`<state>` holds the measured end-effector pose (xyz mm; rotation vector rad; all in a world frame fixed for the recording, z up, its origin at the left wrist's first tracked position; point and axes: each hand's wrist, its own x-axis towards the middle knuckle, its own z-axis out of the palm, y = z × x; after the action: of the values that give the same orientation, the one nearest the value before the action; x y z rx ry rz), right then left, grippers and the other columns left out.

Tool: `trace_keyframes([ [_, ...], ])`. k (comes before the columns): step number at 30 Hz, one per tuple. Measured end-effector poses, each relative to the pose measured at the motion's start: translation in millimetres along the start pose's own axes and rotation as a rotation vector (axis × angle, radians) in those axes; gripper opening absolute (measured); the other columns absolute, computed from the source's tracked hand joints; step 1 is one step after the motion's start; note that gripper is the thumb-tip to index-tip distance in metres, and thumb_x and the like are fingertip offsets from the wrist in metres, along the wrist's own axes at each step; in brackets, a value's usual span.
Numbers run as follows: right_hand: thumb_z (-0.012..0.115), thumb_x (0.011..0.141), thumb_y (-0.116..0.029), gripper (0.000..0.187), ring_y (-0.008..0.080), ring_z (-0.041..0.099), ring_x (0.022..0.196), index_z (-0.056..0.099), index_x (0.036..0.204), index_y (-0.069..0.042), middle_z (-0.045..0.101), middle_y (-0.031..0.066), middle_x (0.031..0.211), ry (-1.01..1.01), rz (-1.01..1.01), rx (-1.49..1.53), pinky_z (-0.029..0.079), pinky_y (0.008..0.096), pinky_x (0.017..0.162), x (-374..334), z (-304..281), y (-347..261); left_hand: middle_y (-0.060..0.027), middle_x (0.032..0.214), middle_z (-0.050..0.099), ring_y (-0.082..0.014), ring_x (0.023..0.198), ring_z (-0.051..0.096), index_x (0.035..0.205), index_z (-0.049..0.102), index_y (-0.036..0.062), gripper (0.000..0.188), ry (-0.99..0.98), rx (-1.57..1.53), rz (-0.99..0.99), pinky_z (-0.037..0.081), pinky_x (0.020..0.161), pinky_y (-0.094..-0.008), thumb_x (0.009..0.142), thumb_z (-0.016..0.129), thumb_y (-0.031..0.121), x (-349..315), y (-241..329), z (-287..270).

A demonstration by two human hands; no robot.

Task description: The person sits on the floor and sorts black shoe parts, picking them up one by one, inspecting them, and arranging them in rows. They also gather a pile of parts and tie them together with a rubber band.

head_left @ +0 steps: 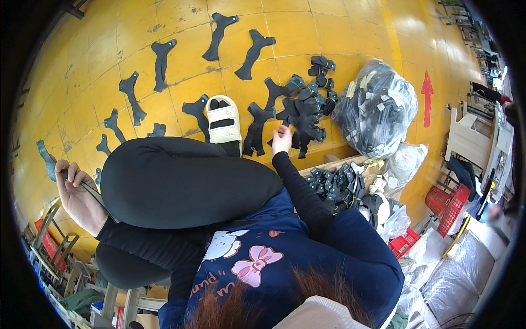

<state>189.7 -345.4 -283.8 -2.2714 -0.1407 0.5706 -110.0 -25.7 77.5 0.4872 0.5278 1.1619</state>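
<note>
At the far left, beyond my bent knee, my left hand [79, 192] has its fingers curled on a thin dark strip that crosses the palm. A dark Y-shaped fabric piece [46, 159] shows just beyond those fingertips; whether it is held or lies on the floor I cannot tell. My right hand [281, 140] is closed, its fingers together, beside a heap of black fabric pieces [302, 109]; anything in its grip is too small to make out. Single flat black pieces [255, 53] lie spaced over the yellow floor, with another piece [255, 127] left of my right hand.
My cream sandal [223, 122] stands among the pieces. A large clear plastic bag [375, 109] of dark goods sits right of the heap. Nearer me is a wooden-edged box [334, 164] with banded black bundles [337, 183]. Red baskets [446, 205] and white furniture [471, 134] stand further right.
</note>
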Motion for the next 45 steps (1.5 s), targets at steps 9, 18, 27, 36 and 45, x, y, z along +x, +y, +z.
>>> trace_keyframes([
  [9,0.072,0.073,-0.014,0.052,0.0299,0.049,0.106,0.047,0.119,-0.011,0.058,0.0060,0.100,0.043,0.193,-0.542,0.040,0.0420,0.090,33,-40,-8,-0.0054,0.100,0.048,-0.0122,0.075,0.038,0.103,0.042,-0.0029,0.012,0.010,0.013,-0.025,0.038,0.064,-0.0227,0.098,0.038,0.007,2,-3,-5],
  [18,0.071,0.075,-0.007,0.044,0.0359,0.052,0.101,0.048,0.112,-0.006,0.054,0.0161,0.100,0.303,0.045,-0.303,0.043,0.0421,0.087,16,-12,9,-0.0047,0.100,0.048,-0.0118,0.075,0.038,0.104,0.042,-0.0028,0.012,0.047,0.043,-0.005,0.039,0.064,-0.0222,0.097,0.039,0.006,0,-4,-4],
  [27,0.062,0.085,-0.008,0.016,0.0124,0.057,0.077,0.057,0.100,-0.005,0.060,0.0018,0.087,0.172,0.299,0.722,0.044,0.0261,0.066,9,-1,4,-0.0051,0.099,0.048,-0.0122,0.075,0.038,0.103,0.041,-0.0026,0.011,0.036,0.022,-0.015,0.040,0.062,-0.0221,0.098,0.038,0.007,1,-6,-4],
  [36,0.073,0.073,-0.013,0.037,0.0239,0.058,0.093,0.056,0.106,-0.007,0.059,0.0097,0.096,-0.008,0.060,0.021,0.048,0.0367,0.078,-12,-7,56,-0.0053,0.100,0.047,-0.0123,0.076,0.038,0.103,0.041,-0.0026,0.011,0.025,-0.005,-0.058,0.039,0.062,-0.0221,0.098,0.038,0.006,8,-12,0],
  [45,0.075,0.071,-0.016,0.060,0.0339,0.050,0.110,0.041,0.121,-0.015,0.055,0.0131,0.113,0.438,0.328,-0.439,0.034,0.0463,0.095,12,-52,13,-0.0055,0.100,0.047,-0.0123,0.076,0.038,0.102,0.041,-0.0026,0.010,0.031,0.022,-0.027,0.039,0.062,-0.0222,0.097,0.038,0.006,-3,-2,-6],
])
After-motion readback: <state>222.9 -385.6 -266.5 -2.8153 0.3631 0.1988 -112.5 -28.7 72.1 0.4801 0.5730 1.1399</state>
